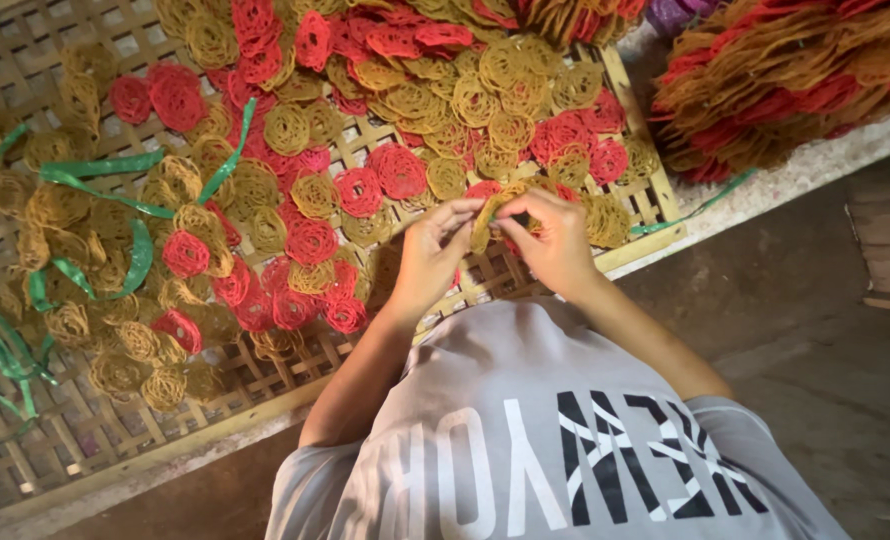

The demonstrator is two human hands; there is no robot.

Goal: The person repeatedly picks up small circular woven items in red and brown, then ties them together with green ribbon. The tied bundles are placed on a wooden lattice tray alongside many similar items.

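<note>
1. Grey shirt [555, 440] with white and black print fills my near view at 6 o'clock; both bare forearms run up from it toward 12.
2. Left hand [430, 255] and right hand [555, 240] meet just above the shirt, over the near edge of the woven bamboo tray [115, 440].
3. Yellow noodle coil [487, 215] sits between the two hands, pinched narrow by fingertips from both sides. Its long axis looks roughly upright, tilted toward 1 o'clock. Neither hand is clearly nearer.
4. Tray holds red coils [310, 240] and yellow coils [285, 128] spread flat, thickest toward 12, with green strips [100, 168] at 9 to 10 o'clock.
5. Stacked pile [785, 80] of red and yellow coils lies off the tray at 2 o'clock.
</note>
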